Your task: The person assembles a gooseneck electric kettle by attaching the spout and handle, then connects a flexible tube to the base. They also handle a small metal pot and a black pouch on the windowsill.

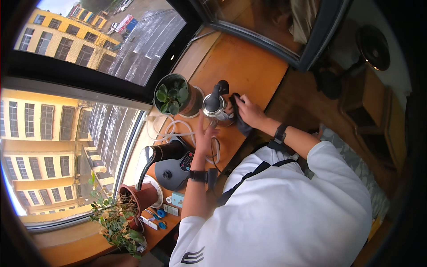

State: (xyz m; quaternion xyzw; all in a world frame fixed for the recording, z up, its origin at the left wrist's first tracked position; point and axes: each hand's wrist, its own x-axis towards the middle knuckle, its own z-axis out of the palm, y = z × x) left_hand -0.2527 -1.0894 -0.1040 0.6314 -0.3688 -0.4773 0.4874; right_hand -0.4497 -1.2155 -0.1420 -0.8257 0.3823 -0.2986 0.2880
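The kettle [214, 105], with a black lid and handle, stands on the orange-brown bench [255, 62]. Just right of the kettle, the right hand [251, 112] has its fingers closed on a dark cloth [243, 126], which hangs down toward the bench edge. The left hand [205, 136] is at the kettle's near side, fingers spread open; whether they touch it I cannot tell. Left of the kettle sits a potted plant [171, 98]; nearer the person than the kettle are a pale tube [171, 130] and a grey appliance [173, 172].
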